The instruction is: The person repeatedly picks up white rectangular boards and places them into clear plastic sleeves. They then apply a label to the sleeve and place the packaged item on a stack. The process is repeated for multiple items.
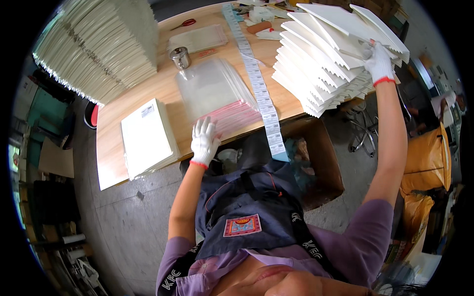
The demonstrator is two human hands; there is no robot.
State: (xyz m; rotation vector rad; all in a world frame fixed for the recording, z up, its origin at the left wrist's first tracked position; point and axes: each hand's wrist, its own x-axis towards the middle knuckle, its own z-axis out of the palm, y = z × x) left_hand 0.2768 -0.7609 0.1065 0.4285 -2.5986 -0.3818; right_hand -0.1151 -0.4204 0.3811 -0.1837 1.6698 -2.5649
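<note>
Purple shirt [363, 237] fabric and black straps [308, 244] bearing white lettering fill the bottom of the frame, beside a dark apron [247, 197] with a colourful patch [242, 225]. Up the centre runs a label strip [257, 86], pale blue, with repeated blocks of print too small to read. A small printed label [147, 111] marks the plastic-wrapped white stack [148, 143] at left.

At upper right, thin, flat white panels [316, 61] lie in an uneven, fanned pile. The gloved right hand [379, 63] touches the upper ones, fingers bent at an edge; whether they grip is unclear. At centre, the gloved left hand [205, 140] lies palm down, fingers extended and slightly parted, by the pink-edged clear bags [210, 89].
</note>
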